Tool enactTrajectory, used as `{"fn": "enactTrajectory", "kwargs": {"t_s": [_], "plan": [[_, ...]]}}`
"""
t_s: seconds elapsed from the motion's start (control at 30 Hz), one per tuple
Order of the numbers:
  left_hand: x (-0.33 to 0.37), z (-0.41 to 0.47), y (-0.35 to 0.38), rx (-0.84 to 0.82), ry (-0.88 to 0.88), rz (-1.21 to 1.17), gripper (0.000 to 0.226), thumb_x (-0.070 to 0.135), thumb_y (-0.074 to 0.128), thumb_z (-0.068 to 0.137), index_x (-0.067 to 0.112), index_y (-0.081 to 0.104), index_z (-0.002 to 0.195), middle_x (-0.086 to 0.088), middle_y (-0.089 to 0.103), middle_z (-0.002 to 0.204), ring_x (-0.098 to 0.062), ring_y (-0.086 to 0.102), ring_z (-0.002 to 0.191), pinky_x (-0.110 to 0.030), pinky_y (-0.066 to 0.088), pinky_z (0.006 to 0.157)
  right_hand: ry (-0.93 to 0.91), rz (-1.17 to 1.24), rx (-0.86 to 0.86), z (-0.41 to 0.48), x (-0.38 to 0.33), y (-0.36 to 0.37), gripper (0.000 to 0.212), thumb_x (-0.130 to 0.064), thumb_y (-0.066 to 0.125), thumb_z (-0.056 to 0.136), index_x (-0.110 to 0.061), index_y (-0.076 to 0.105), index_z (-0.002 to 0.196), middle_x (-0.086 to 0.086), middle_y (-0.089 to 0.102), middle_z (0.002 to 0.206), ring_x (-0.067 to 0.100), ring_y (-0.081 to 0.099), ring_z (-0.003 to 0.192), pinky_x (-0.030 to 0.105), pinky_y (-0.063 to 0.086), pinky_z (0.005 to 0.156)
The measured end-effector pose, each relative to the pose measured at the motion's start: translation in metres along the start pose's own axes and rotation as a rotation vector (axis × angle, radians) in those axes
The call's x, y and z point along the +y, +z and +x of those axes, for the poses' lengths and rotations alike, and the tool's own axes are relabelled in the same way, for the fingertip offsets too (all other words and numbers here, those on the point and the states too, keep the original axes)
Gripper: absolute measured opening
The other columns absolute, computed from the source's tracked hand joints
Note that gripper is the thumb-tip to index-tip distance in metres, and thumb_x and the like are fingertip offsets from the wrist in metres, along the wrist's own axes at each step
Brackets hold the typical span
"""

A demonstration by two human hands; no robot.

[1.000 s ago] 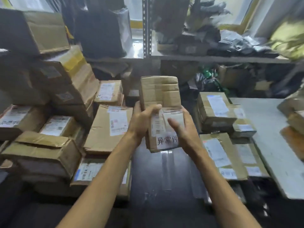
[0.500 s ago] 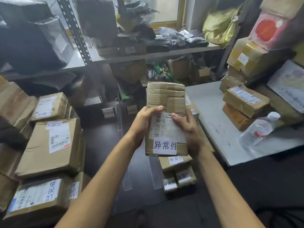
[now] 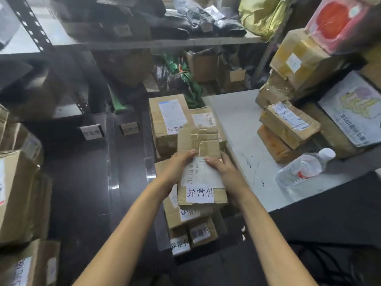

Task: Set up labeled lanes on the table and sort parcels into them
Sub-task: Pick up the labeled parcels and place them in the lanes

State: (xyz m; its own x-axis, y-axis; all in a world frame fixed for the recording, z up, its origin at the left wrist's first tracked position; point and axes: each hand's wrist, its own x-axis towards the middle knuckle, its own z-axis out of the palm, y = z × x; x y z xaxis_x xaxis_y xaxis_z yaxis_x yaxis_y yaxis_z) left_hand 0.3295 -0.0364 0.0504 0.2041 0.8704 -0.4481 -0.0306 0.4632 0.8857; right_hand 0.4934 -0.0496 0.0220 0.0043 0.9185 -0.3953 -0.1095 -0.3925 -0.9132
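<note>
both hands [image 3: 203, 172] grip taped brown cardboard parcel [image 3: 201, 159] by its sides | just left of white worktop [image 3: 233, 124] | looks light, stiff

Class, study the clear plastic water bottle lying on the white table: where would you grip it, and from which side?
Grip the clear plastic water bottle round its mid-body, coming from above. It lies on its side, white cap pointing away to the right, so fingers should close across its long axis. Stacked brown cardboard boxes stand just behind it, so approach from the near side.
</note>
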Motion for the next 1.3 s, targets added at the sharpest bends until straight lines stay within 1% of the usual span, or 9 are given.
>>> {"fn": "enactTrajectory", "kwargs": {"t_s": [0.07,0.17,0.27,0.43,0.63,0.87,0.93,1.13,1.3], "plan": [[-0.013,0.005,0.000,0.118,-0.048,0.067,0.026,0.033,0.050,0.104,0.023,0.071,0.095,-0.001,0.078,0.098,-0.026,0.072,0.102,-0.045,0.053,0.100,0.071,-0.066,-0.023,0.010,0.013,0.002,0.055,-0.040,0.071,0.088,-0.025,0.055,0.138,0.001,0.073,0.122,0.020,0.073,0.106,0.041,0.059,0.093],[-0.037,0.016,-0.009,0.341,-0.095,0.231,0.032,0.050,0.048,0.098,0.025,0.068,0.096,-0.006,0.069,0.109,-0.027,0.066,0.109,-0.048,0.049,0.102,0.060,-0.239,-0.018,0.021,0.030,0.011,0.036,-0.040,0.059,0.100,-0.025,0.062,0.133,-0.007,0.072,0.118,0.011,0.070,0.105,0.021,0.055,0.081],[-0.063,0.024,-0.018,0.459,-0.158,0.240,0.071,0.075,0.037,0.075,0.026,0.067,0.118,-0.008,0.063,0.123,-0.033,0.054,0.127,-0.053,0.043,0.109,0.020,-0.427,-0.037,0.028,0.038,0.019,0.040,-0.046,0.054,0.101,-0.024,0.065,0.133,-0.005,0.071,0.120,0.013,0.066,0.109,0.030,0.054,0.088],[-0.063,0.024,-0.021,0.528,-0.130,0.183,0.041,0.048,0.039,0.098,0.018,0.057,0.119,-0.009,0.061,0.122,-0.031,0.052,0.125,-0.053,0.041,0.109,-0.041,-0.548,-0.079,0.034,0.033,0.029,0.033,-0.039,0.052,0.104,-0.025,0.064,0.131,-0.010,0.066,0.111,0.013,0.064,0.107,0.032,0.053,0.089],[-0.060,0.030,-0.027,0.475,-0.179,0.113,0.025,0.046,0.043,0.089,0.028,0.053,0.104,-0.009,0.063,0.124,-0.029,0.059,0.121,-0.052,0.046,0.107,-0.064,-0.560,-0.059,0.038,0.026,0.039,0.036,-0.032,0.047,0.107,-0.021,0.058,0.139,-0.005,0.066,0.119,0.012,0.060,0.107,0.031,0.049,0.091],[-0.057,0.044,-0.025,0.401,-0.157,0.163,0.015,0.028,0.047,0.101,0.021,0.046,0.114,0.002,0.058,0.109,-0.022,0.064,0.107,-0.046,0.054,0.097,-0.016,-0.590,0.015,0.044,0.019,0.041,0.030,-0.030,0.044,0.108,-0.025,0.061,0.132,-0.007,0.066,0.117,0.014,0.061,0.111,0.029,0.046,0.087],[-0.059,0.046,-0.026,0.399,-0.145,0.198,0.024,0.028,0.047,0.101,0.017,0.045,0.123,0.000,0.057,0.114,-0.020,0.063,0.106,-0.045,0.055,0.095,0.000,-0.596,0.028,0.047,0.022,0.043,0.031,-0.029,0.044,0.107,-0.024,0.062,0.132,-0.005,0.068,0.122,0.015,0.061,0.112,0.031,0.048,0.090],[-0.053,0.043,-0.034,0.314,-0.113,0.225,0.015,0.021,0.043,0.105,0.034,0.047,0.098,0.004,0.062,0.107,-0.016,0.066,0.099,-0.037,0.057,0.085,0.062,-0.568,0.098,0.052,0.021,0.052,0.042,-0.029,0.043,0.104,-0.019,0.058,0.142,0.000,0.065,0.136,0.020,0.059,0.124,0.042,0.047,0.106],[-0.052,0.038,-0.038,0.324,-0.077,0.233,0.015,0.020,0.045,0.104,0.033,0.051,0.101,0.004,0.058,0.108,-0.010,0.061,0.096,-0.035,0.055,0.085,0.098,-0.561,0.138,0.040,0.018,0.059,0.056,-0.037,0.043,0.106,-0.019,0.035,0.158,0.001,0.041,0.160,0.023,0.040,0.145,0.043,0.033,0.119]]}}
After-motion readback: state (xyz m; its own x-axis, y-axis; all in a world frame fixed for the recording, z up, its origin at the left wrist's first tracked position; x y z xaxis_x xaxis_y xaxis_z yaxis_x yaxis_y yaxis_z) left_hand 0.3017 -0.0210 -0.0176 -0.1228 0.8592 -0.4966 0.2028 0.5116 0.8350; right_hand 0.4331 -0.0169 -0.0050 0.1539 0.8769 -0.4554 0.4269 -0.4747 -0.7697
